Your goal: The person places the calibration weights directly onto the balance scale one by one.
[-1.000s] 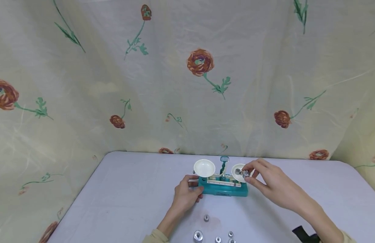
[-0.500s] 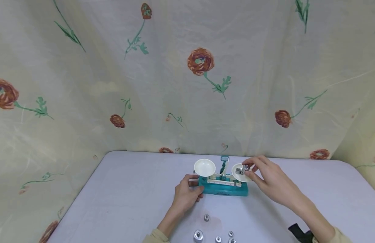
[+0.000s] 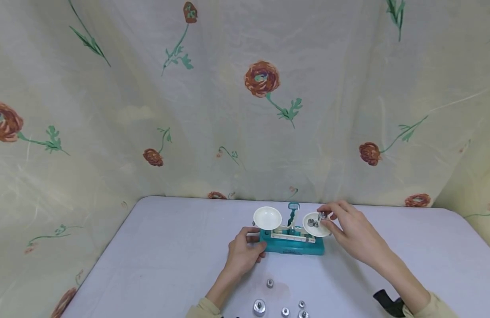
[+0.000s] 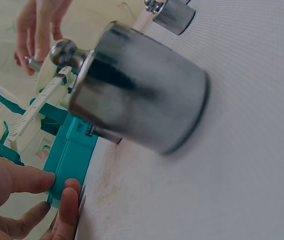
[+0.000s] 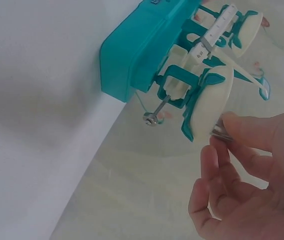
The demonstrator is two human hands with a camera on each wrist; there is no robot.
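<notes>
the right hand (image 3: 358, 236) pinches a metal weight (image 3: 322, 216) between thumb and finger at the rim of the right pan (image 3: 314, 232). just left of that grip, two other weights (image 3: 310, 222) sit in the pan. farther left, the left hand (image 3: 244, 251) holds one end of the balance scale's (image 3: 292, 237) teal base (image 3: 294, 248).

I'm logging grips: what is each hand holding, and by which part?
Left hand: the balance scale, gripped at the left end of its teal base. Right hand: a metal weight, pinched between fingers; knob or body, I can't tell.
</notes>
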